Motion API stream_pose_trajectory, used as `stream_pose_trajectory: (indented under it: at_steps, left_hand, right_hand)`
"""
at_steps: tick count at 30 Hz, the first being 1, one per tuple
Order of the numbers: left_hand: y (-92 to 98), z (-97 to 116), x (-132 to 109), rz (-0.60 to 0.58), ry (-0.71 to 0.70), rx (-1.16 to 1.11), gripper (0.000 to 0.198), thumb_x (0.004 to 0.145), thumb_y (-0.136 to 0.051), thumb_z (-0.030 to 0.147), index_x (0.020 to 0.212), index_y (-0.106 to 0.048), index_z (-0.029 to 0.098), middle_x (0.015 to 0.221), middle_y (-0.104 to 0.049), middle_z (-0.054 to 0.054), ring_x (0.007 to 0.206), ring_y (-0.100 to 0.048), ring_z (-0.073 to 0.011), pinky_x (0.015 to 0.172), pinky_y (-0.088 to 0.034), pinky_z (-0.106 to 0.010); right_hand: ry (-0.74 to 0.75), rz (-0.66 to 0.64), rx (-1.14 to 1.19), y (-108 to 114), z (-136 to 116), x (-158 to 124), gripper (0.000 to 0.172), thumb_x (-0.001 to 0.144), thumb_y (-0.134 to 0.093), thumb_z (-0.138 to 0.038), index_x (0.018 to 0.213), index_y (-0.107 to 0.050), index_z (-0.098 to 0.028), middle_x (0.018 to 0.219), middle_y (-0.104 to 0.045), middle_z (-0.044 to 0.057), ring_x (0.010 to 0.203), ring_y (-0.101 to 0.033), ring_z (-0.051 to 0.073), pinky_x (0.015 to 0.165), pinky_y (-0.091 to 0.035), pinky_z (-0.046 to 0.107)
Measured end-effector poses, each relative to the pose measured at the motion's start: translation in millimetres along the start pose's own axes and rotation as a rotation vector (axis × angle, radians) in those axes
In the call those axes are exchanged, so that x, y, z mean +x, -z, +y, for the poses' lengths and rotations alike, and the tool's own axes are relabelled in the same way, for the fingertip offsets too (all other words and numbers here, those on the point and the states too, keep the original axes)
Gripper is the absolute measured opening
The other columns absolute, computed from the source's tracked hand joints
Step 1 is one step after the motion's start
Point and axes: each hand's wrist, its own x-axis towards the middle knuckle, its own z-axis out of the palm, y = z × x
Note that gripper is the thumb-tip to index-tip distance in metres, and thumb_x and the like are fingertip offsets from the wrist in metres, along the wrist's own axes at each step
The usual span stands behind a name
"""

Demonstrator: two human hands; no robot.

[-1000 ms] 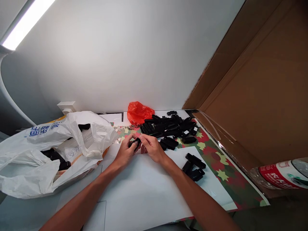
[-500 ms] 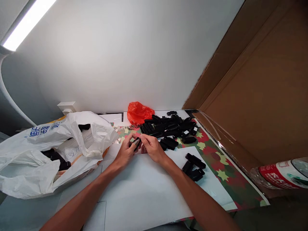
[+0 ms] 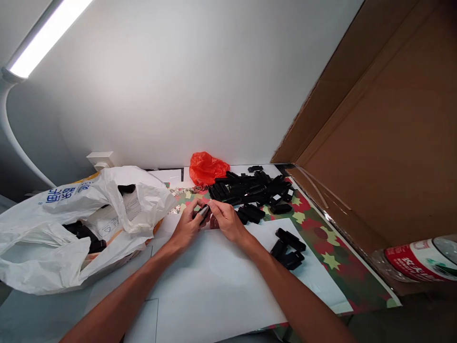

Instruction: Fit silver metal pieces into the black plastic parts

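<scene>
Piece (image 3: 203,214), small and dark, was held over the table (image 3: 342,272) at the white sheet's (image 3: 210,281) 12 o'clock edge.
The left hand (image 3: 187,223) gripped it, thumb along its side; the right hand (image 3: 229,223) pinched its tip. From them, a heap of black parts (image 3: 255,189) lay near at 2 o'clock, a smaller group (image 3: 292,260) at 4, a crumpled red bag (image 3: 207,168) at 12, a white plastic bag (image 3: 157,193) at 9.

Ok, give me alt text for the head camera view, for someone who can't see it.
A person's left hand holds a small dark object, with the right hand close against it, above a white sheet. Black pieces lie heaped beyond, near a crumpled red bag; an opened white plastic bag sits at left.
</scene>
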Motion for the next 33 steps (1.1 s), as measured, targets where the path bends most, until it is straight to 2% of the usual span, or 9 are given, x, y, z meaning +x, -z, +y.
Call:
stream_pose_trajectory:
  at_steps: [17,25,33]
  left_hand:
    - [-2.7,14,-2,0.020,0.037,-0.019,0.027,0.086,-0.065,0.044,0.085,-0.053,0.020,0.066,-0.053,0.005,0.051,-0.035,-0.0066,0.050,-0.027,-0.019]
    - [-2.1,9,0,0.036,0.026,-0.050,0.029,0.084,-0.069,0.045,0.085,-0.055,0.020,0.059,-0.042,0.008,0.048,-0.031,-0.0061,0.047,-0.025,-0.020]
    - [-2.1,12,-4,0.009,-0.029,0.002,0.025,0.084,-0.069,0.039,0.084,-0.054,0.020,0.058,-0.048,0.007,0.049,-0.038,-0.0070,0.048,-0.026,-0.019]
  right_hand:
    - [-0.012,-0.010,-0.009,-2,1,0,0.066,0.101,-0.037,-0.076,0.072,-0.060,-0.020,0.065,-0.065,0.003,0.056,-0.060,0.015,0.057,-0.048,0.027]
    - [0.034,-0.001,0.068,-1,3,1,0.054,0.104,-0.043,-0.068,0.080,-0.056,-0.022,0.060,-0.056,-0.003,0.052,-0.054,0.013,0.052,-0.043,0.024]
    - [0.033,-0.022,0.131,-2,-1,-1,0.059,0.101,-0.043,-0.073,0.077,-0.056,-0.021,0.061,-0.054,-0.002,0.054,-0.053,0.013,0.052,-0.041,0.025]
